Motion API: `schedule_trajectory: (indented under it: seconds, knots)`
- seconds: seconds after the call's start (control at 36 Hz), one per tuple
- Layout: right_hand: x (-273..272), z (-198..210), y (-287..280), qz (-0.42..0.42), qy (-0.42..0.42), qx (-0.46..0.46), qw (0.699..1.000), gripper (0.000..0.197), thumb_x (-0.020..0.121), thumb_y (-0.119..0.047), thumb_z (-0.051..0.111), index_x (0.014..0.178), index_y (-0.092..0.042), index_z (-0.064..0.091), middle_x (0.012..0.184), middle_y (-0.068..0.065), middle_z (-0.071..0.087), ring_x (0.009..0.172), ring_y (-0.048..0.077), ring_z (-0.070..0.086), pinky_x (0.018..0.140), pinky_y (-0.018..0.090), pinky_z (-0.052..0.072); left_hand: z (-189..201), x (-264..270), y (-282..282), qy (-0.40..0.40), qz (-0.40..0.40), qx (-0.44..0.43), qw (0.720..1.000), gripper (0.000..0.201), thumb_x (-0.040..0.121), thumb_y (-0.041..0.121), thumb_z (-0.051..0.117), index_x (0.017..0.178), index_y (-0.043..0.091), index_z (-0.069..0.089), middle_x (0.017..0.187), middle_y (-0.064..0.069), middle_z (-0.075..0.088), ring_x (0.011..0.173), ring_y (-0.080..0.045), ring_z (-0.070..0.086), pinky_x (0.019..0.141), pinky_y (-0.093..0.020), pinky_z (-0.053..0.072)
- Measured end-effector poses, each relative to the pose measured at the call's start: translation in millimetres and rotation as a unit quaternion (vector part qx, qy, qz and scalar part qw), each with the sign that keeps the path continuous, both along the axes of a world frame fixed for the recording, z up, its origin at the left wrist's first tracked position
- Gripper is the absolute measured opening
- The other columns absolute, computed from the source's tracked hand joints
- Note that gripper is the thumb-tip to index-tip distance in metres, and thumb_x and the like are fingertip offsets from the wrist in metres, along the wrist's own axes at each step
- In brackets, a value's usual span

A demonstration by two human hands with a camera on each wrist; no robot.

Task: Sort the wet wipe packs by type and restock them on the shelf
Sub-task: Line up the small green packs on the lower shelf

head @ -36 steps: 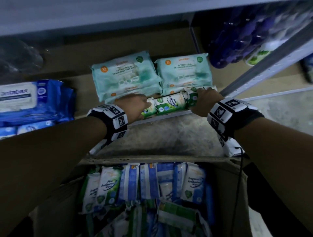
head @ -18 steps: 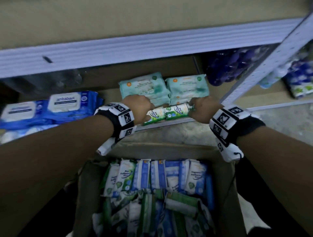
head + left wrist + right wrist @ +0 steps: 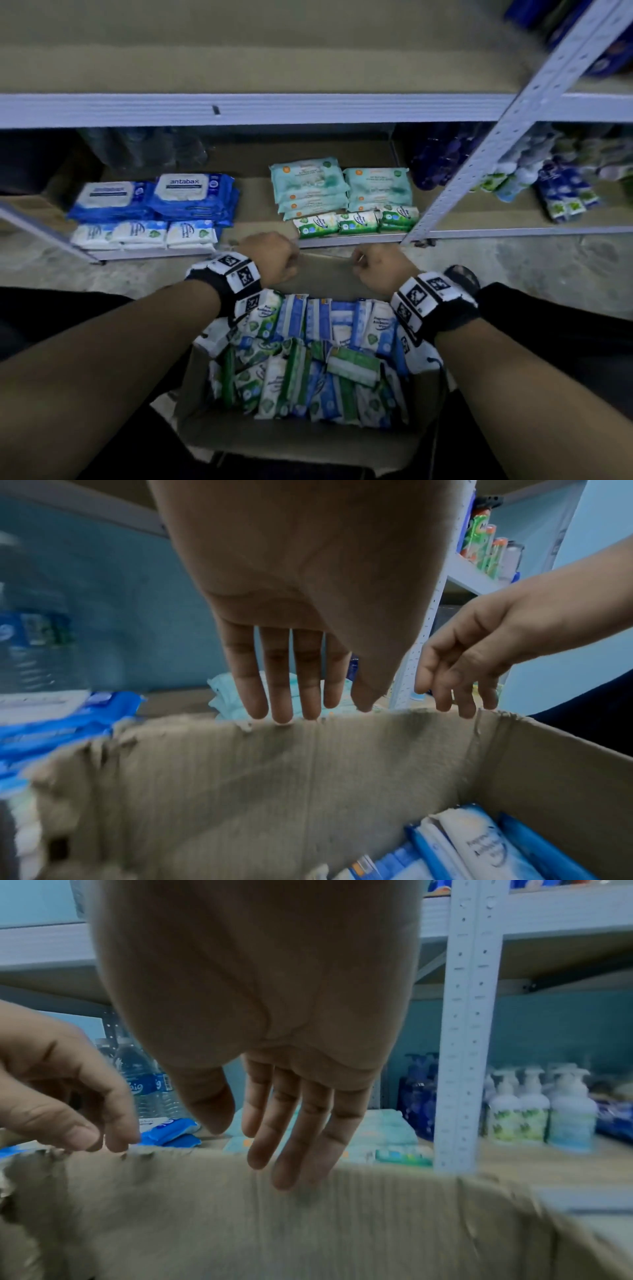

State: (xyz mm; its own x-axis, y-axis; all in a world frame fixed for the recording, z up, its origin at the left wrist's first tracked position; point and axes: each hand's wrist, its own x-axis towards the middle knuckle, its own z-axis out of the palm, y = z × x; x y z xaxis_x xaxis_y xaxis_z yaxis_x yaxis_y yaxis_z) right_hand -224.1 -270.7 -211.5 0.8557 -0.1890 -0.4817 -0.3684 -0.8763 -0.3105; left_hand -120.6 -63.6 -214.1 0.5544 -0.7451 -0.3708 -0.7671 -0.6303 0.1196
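Note:
A cardboard box (image 3: pixel 301 435) below me holds several green and blue wet wipe packs (image 3: pixel 308 359). On the bottom shelf (image 3: pixel 342 238) a row of small green packs (image 3: pixel 356 222) lies before teal pack stacks (image 3: pixel 342 186). Blue packs (image 3: pixel 191 195) and small white-blue packs (image 3: pixel 144 234) lie to the left. My left hand (image 3: pixel 274 255) and right hand (image 3: pixel 376 263) hover empty above the box's far wall (image 3: pixel 308 764). In the wrist views the left hand's fingers (image 3: pixel 287 685) and the right hand's fingers (image 3: pixel 291 1137) hang straight and relaxed, holding nothing.
A perforated grey upright (image 3: pixel 507 130) stands right of the teal stacks. Dark blue bottles (image 3: pixel 442 157) and pump bottles (image 3: pixel 537 1110) fill the shelf to the right. Water bottles (image 3: pixel 147 1080) stand at the shelf's back left. A bare upper shelf board (image 3: pixel 239 44) runs above.
Both hands have let go of the green packs on the shelf edge and drawn back over the box. My view has lifted, showing more of the shelf.

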Motion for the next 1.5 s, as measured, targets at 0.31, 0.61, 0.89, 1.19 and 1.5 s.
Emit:
schedule_trajectory:
  seconds: [0.31,0.61,0.89,1.19,1.5]
  knots:
    - [-76.3,-76.2,48.3,-0.023,0.090,0.044,0.995,0.031,0.091,-0.029,0.059,0.118,-0.016,0.064,0.111,0.010,0.069,0.105,0.025,0.062,0.079,0.028,0.047,-87.5,-95.9,33.2,0.221,0.131,0.087,0.962,0.026,0.096,0.039,0.052,0.102,0.017,0.065,0.099,-0.006,0.065,0.082,-0.022,0.058,0.072,-0.031,0.049]
    - [-97.6,-130.6,55.2,0.047,0.219,0.017,0.974,0.055,0.093,-0.036,0.059,0.139,-0.010,0.045,0.139,0.014,0.047,0.122,0.031,0.051,0.096,0.037,0.049,-127.5,-121.9,36.4,0.263,0.125,0.139,0.947,0.051,0.090,0.051,0.062,0.059,0.017,0.040,0.057,0.000,0.040,0.048,-0.013,0.037,0.043,-0.023,0.030]
    - [-103.0,-162.6,49.4,0.055,0.238,-0.039,0.969,0.075,0.085,-0.034,0.068,0.147,-0.016,0.031,0.141,0.012,0.043,0.128,0.033,0.043,0.103,0.044,0.044,-137.6,-118.1,26.1,0.254,0.166,0.135,0.943,0.049,0.092,0.047,0.062,0.108,0.001,0.064,0.103,-0.013,0.067,0.088,-0.026,0.066,0.077,-0.035,0.053]
    - [-97.3,-163.7,49.0,0.033,0.259,-0.028,0.965,0.052,0.088,-0.030,0.062,0.134,-0.011,0.049,0.135,0.014,0.047,0.123,0.031,0.049,0.100,0.041,0.048,-150.7,-118.1,23.9,0.309,0.253,0.081,0.913,0.042,0.095,0.042,0.058,0.119,0.009,0.050,0.096,-0.011,0.058,0.094,-0.032,0.060,0.071,-0.033,0.045]
    - [-94.2,-130.2,54.0,-0.151,0.166,0.113,0.968,0.056,0.097,-0.047,0.048,0.131,-0.004,0.038,0.120,0.019,0.058,0.107,0.031,0.059,0.074,0.031,0.039,-119.3,-115.6,5.4,0.373,0.443,0.004,0.815,0.057,0.100,0.044,0.041,0.123,-0.007,0.051,0.114,-0.030,0.058,0.082,-0.029,0.052,0.070,-0.034,0.039]
